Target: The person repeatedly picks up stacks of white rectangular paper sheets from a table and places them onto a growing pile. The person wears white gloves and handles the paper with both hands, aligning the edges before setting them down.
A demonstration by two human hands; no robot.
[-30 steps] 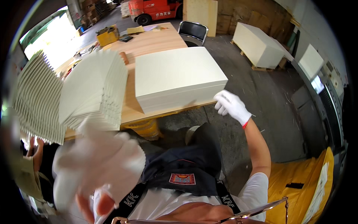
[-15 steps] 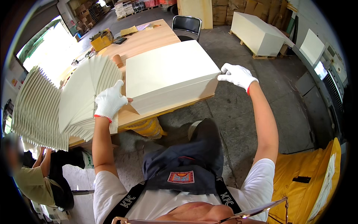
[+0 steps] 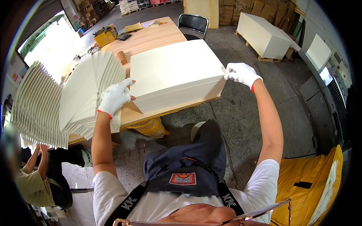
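A thick stack of large white paper sheets [image 3: 175, 69] lies on the wooden table in front of me, a seam running along its near side below the top layer. My right hand [image 3: 243, 74], in a white glove, pinches the stack's right near corner between thumb and fingers. At the left near corner is my left hand [image 3: 115, 98], gloved with bare fingertips showing. Its thumb and a finger are spread apart against the stack's left edge. Beside that hand, fanned piles of cream sheets [image 3: 81, 90] cover the table's left end.
On the wooden table [image 3: 158, 34] stand a yellow box [image 3: 105, 36] and a brown roll [image 3: 121, 57]. A black chair [image 3: 193, 25] is behind it. Another person [image 3: 36, 184] sits at the lower left. Yellow wrapping [image 3: 301, 188] lies at right; a pallet stack [image 3: 260, 35] stands farther back.
My left thumb has swung right onto the stack's left edge. The right hand stays at its corner, its fingers closing in on it. The whole view has shifted slightly.
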